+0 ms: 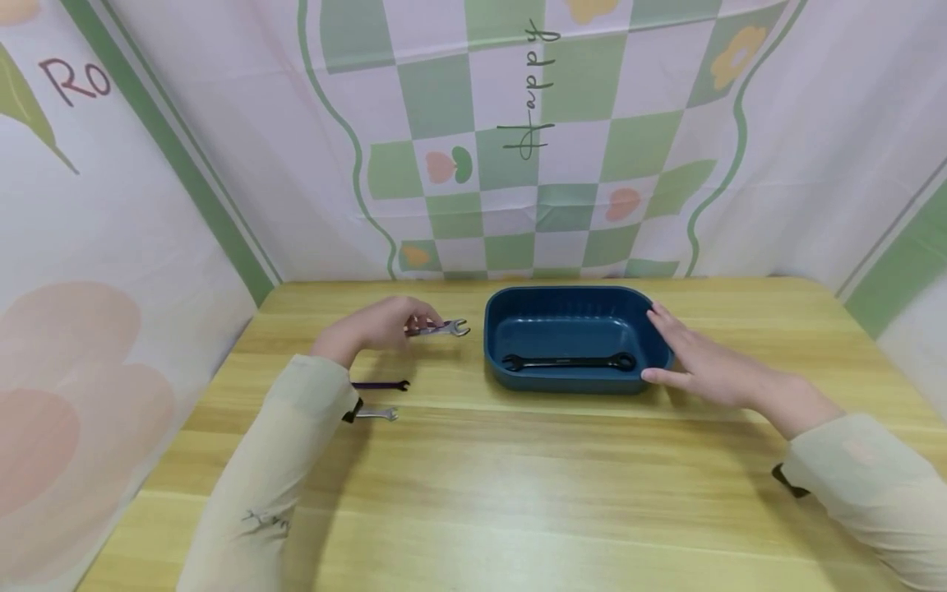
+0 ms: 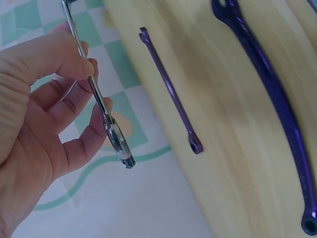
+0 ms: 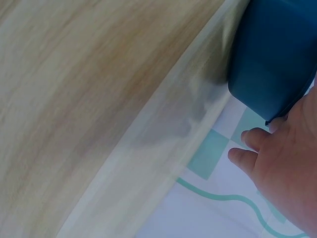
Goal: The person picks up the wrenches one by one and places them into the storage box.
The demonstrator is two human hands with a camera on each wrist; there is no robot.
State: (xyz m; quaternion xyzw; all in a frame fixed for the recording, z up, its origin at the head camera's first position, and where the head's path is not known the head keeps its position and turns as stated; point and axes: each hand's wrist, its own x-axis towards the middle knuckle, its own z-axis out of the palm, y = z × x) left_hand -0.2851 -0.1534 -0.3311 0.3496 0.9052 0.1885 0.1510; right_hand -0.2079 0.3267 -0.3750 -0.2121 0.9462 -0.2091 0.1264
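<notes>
My left hand [image 1: 392, 323] pinches a silver wrench [image 2: 115, 136] between thumb and fingers, left of a dark blue basin [image 1: 577, 384]. In the head view, the open end of this wrench points toward the basin. The left wrist view has a small purple wrench [image 2: 171, 91] and a larger dark purple wrench [image 2: 277, 94] on the wood beside the hand. My right hand [image 1: 713, 366] touches the basin's right rim, its fingers extended and thumb spread toward the front corner. Inside the basin, along its front side, lies a black wrench [image 1: 570, 362].
Another silver wrench [image 1: 381, 413] lies on the wooden table [image 1: 518, 493], partly hidden by the left sleeve. A printed cloth [image 1: 436, 99] hangs behind the table's back edge, and more cloth hangs at the left.
</notes>
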